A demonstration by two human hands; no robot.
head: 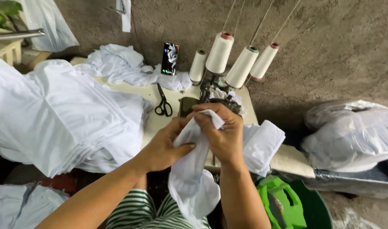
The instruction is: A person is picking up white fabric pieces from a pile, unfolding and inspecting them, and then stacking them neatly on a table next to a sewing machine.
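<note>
Cloth (pixel 193 169) gripped by both hands in front of the sewing machine (pixel 215 99).
Left hand (pixel 164 148) and right hand (pixel 221 131) pinch its top edge; its length hangs down toward the lap.

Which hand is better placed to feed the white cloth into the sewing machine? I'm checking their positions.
Probably the right hand: it grips the white cloth's top edge right beside the sewing machine. The left hand holds the cloth lower, farther from it.

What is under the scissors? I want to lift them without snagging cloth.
The scissors lie on the bare cream table, beside the white fabric stack. Whatever is directly beneath the blades is covered.
</note>
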